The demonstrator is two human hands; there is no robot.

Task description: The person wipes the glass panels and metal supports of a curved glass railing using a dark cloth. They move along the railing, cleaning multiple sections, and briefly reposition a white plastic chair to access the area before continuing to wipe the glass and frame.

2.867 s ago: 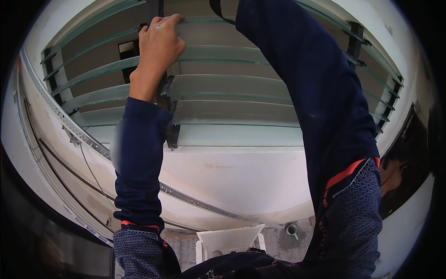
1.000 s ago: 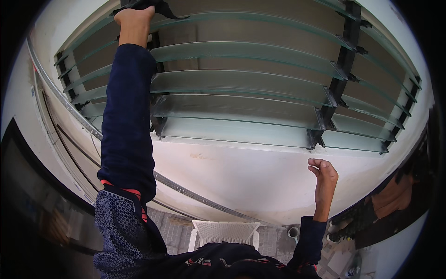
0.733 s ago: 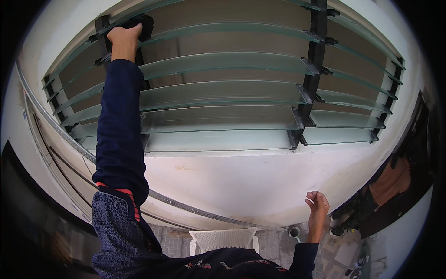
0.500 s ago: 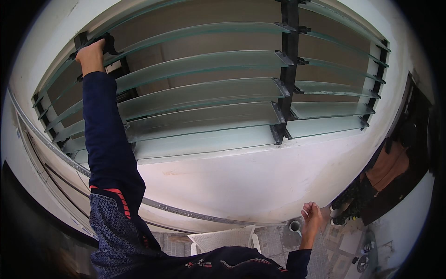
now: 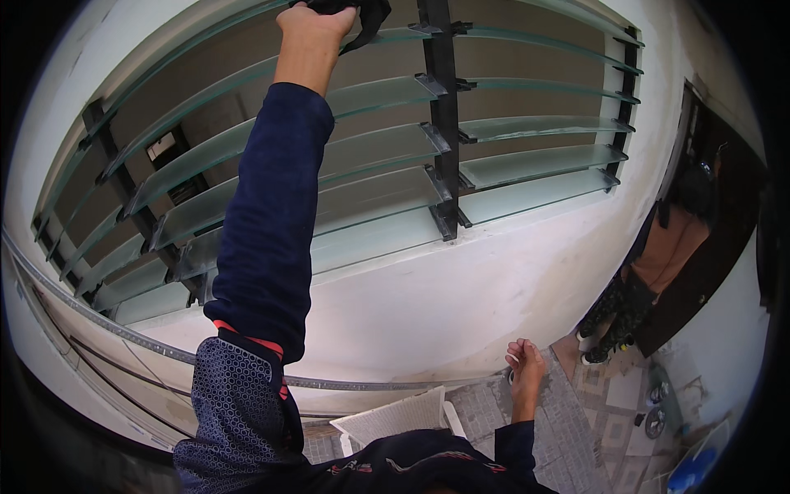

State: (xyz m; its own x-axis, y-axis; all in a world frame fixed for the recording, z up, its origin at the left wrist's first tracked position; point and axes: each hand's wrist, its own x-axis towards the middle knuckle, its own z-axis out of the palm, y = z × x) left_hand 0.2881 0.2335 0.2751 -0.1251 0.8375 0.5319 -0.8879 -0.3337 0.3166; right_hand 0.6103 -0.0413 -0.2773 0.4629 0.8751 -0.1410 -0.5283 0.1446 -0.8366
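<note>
Raised high at the upper edge, my left hand [image 5: 313,26] is closed on a black cloth [image 5: 370,23], whose loose end hangs to the right of the fingers. The hand and cloth are against an upper glass slat [image 5: 234,80] of a louvre window, and the forearm hides part of the slats below. My right hand [image 5: 527,366] hangs low on the right with its fingers loosely bent and slightly apart. It touches nothing I can see. A small pale spot shows by its fingertips, too small to name.
A black upright frame [image 5: 443,123] divides the window. Below it, a white chair [image 5: 391,420] stands by the wall. A perforated metal strip [image 5: 362,384] runs along the lower wall. Another person [image 5: 671,247] in a brown top stands at the dark door on the right.
My left hand has moved rightward and up along the window with the black cloth still in it. The view has shifted too, and the right hand stays low.
</note>
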